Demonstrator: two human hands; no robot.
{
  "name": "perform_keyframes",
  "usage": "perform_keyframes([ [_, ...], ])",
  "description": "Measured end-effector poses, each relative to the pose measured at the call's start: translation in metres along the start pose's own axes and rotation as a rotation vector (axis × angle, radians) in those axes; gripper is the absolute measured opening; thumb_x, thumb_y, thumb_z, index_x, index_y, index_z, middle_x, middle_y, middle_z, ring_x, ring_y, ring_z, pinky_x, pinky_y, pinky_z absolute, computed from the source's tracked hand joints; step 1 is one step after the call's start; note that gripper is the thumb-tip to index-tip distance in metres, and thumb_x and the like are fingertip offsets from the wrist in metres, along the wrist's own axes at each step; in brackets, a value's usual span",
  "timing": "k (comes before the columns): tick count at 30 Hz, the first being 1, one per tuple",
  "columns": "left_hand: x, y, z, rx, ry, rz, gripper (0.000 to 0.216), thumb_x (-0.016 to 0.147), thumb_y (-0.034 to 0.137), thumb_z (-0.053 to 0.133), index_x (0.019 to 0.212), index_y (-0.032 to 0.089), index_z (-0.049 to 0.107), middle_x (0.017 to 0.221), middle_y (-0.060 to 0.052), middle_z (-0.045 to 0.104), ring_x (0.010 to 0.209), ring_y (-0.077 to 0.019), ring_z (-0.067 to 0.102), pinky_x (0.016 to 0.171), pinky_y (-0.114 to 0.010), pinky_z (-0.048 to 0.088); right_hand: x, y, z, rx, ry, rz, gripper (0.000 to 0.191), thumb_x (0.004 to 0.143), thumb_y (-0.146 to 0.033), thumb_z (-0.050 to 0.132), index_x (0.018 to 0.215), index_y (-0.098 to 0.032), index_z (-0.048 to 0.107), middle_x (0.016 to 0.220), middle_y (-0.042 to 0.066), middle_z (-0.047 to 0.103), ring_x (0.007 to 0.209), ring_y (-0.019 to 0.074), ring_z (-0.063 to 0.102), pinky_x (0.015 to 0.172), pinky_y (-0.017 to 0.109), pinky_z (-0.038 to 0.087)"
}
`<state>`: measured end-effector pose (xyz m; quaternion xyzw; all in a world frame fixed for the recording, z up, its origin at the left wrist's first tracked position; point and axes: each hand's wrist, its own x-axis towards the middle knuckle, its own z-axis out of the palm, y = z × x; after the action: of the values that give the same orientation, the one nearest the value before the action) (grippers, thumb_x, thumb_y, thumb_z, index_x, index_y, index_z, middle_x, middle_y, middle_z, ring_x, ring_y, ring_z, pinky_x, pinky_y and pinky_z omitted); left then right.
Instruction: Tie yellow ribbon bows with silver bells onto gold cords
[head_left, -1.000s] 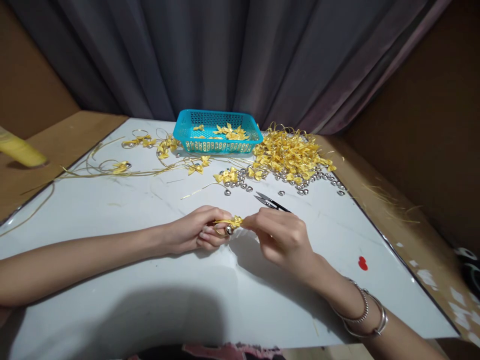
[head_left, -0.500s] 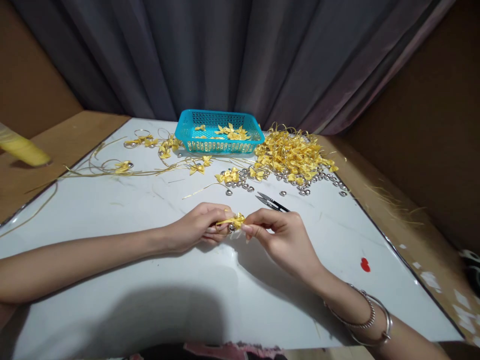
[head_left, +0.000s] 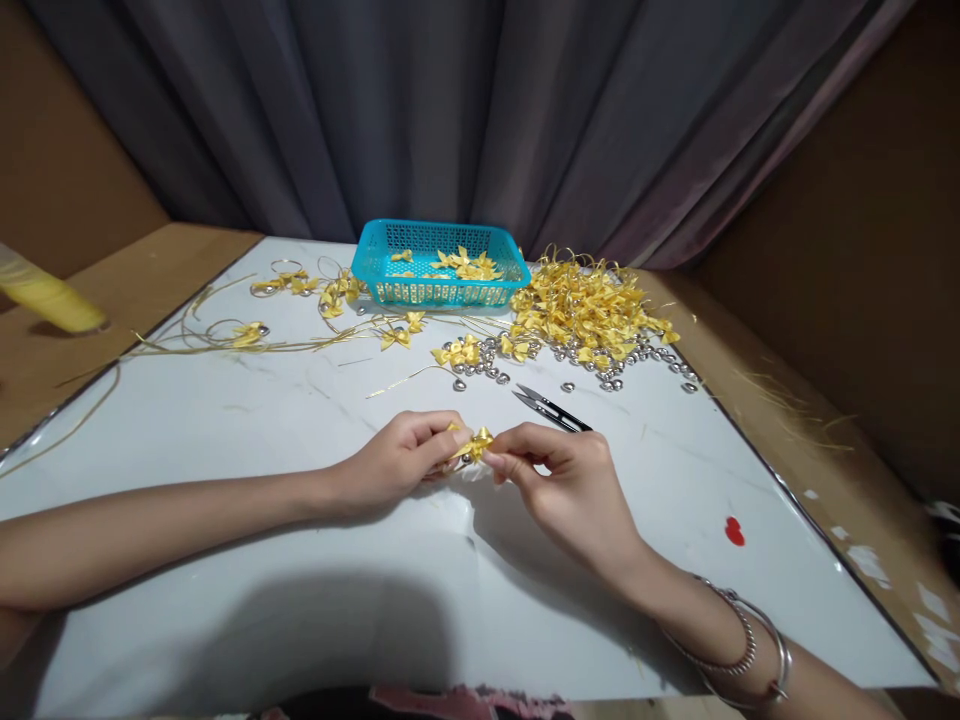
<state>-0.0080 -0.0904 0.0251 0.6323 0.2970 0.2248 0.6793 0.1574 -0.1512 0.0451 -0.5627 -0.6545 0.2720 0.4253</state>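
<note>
Over the middle of the white table (head_left: pixel 315 580), a small yellow ribbon bow (head_left: pixel 477 443) is pinched between my two hands. My left hand (head_left: pixel 409 447) closes on its left side, the thumb lying along the ribbon. On the right edge of the bow, the thumb and forefinger of my right hand (head_left: pixel 566 485) press together. A small silver bead shows just under the bow; whether it is fixed there I cannot tell. Black thread snips (head_left: pixel 553 411) lie directly behind my right hand.
A turquoise basket (head_left: pixel 442 292) with several bows stands at the back. Right of it are a heap of yellow bows (head_left: pixel 585 305) and loose silver beads (head_left: pixel 611 384). Gold cords (head_left: pixel 217 345) stretch across the left. A red piece (head_left: pixel 734 531) lies at right, a yellow-filled tube (head_left: pixel 49 295) far left.
My left thumb and fingers have shifted slightly right, further onto the bow, and its left ribbon end is now more covered. My right hand keeps its pinch.
</note>
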Motion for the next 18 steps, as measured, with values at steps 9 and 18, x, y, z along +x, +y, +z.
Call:
perform_keyframes([
  [9,0.000,-0.001,0.001,0.055,0.024,0.044,0.030,0.085,0.035,0.044,0.061,0.018,0.039,0.053,0.005,0.033,0.047,-0.0074,0.028,0.045,-0.022,0.024,-0.002,0.003,0.011,0.093,0.125,-0.019,0.016,0.070,-0.008,0.057,0.058,-0.015,0.064,0.051,0.000,0.063,0.044,0.0084,0.052,0.045,0.019,0.042],
  [18,0.000,0.001,0.001,0.150,0.036,0.079,0.031,0.084,0.036,0.044,0.060,0.017,0.039,0.055,0.005,0.034,0.051,-0.0081,0.030,0.048,-0.022,0.025,-0.003,0.005,0.014,0.123,0.145,0.007,0.015,0.069,-0.010,0.057,0.057,-0.016,0.064,0.050,0.000,0.062,0.044,0.0093,0.051,0.043,0.021,0.042],
])
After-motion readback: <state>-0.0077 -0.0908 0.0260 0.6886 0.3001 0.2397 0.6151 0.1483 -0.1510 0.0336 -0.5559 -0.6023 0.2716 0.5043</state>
